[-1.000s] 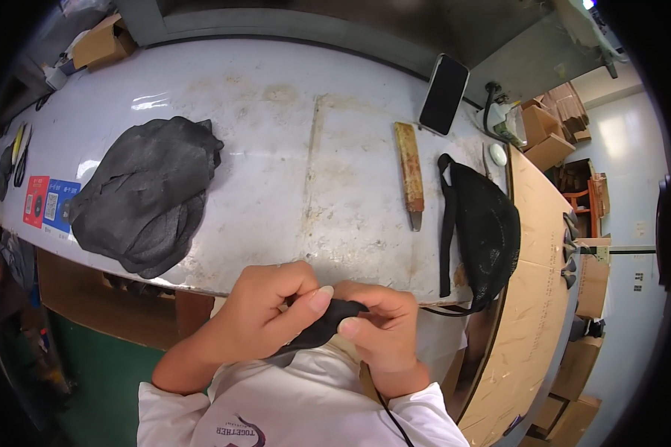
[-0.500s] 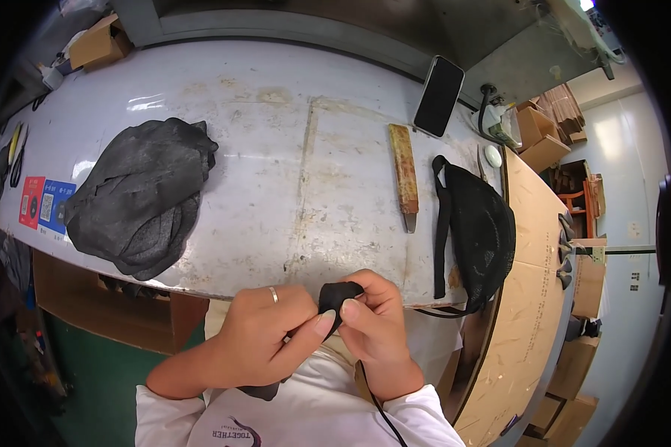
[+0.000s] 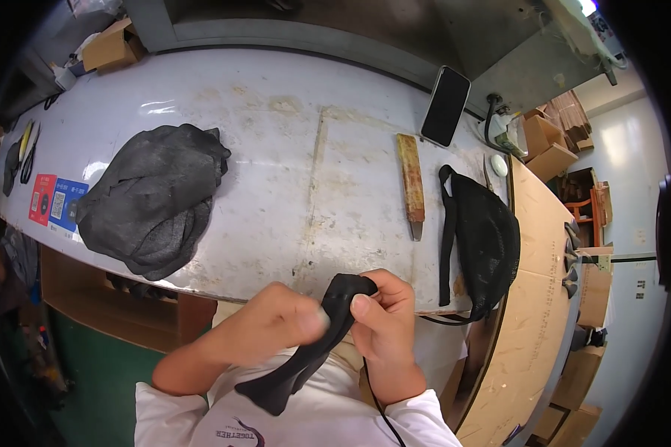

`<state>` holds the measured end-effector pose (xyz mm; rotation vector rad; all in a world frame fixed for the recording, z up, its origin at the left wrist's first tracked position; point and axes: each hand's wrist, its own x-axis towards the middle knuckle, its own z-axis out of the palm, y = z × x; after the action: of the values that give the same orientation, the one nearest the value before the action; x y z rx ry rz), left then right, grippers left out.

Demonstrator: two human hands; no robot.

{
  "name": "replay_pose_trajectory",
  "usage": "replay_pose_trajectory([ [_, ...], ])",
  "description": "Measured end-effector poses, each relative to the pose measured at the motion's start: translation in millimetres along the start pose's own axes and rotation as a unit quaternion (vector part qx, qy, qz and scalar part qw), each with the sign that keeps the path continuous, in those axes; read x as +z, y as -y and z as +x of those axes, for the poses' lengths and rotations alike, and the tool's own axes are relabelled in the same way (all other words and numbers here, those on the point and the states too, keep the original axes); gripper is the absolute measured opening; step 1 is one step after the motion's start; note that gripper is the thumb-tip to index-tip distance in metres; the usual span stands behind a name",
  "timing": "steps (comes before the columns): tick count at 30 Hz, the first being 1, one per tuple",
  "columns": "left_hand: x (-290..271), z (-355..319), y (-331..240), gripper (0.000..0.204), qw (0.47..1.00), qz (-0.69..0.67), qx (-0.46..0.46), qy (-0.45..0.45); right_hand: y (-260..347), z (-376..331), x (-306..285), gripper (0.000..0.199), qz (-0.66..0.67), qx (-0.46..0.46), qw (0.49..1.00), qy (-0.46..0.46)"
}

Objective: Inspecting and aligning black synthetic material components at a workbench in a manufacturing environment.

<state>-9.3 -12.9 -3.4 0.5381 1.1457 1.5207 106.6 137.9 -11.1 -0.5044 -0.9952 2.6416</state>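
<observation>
A narrow piece of black cloth (image 3: 313,354), folded at its upper end, hangs slanting in front of my white shirt. My right hand (image 3: 384,320) is closed on that upper end, the thumb pressed against the near side. Beside the cloth's left edge is my left hand (image 3: 276,320), curled and smeared by motion; whether it grips the cloth is unclear. On the table lies a crumpled heap of dark grey cloth (image 3: 149,197) to the left. Toward the right lie a worn flat tool (image 3: 410,182) with a metal tip and a black mesh pouch-like item (image 3: 488,238) with a strap.
The pale, stained table (image 3: 268,194) spreads in front of me. A phone (image 3: 446,106) leans at its back right. Scissors (image 3: 28,160) and red and blue printed cards (image 3: 52,201) are at the left. A cardboard sheet (image 3: 533,290) borders the right edge; an open carton (image 3: 112,302) sits below.
My left hand has shifted off the cloth's upper end, and more of the strip now hangs in view. My right hand still pinches it. The view has tilted slightly.
</observation>
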Motion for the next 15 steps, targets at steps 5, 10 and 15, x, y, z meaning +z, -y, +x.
replay_pose_trajectory([
  [5, 8, -3, -18, 0.029, 0.971, 0.216, 0.094, -0.047, 6, 1, 2, 0.024, -0.193, -0.065, 0.979, -0.018],
  [10, 6, -4, -15, 0.026, 0.932, 0.176, 0.249, -0.197, -1, -7, 24, 0.034, -0.446, -0.402, 0.798, 0.049],
  [15, 11, 8, -11, 0.011, 0.902, 0.077, 0.332, -0.264, 9, -6, 29, 0.041, -0.543, -0.225, 0.788, 0.185],
])
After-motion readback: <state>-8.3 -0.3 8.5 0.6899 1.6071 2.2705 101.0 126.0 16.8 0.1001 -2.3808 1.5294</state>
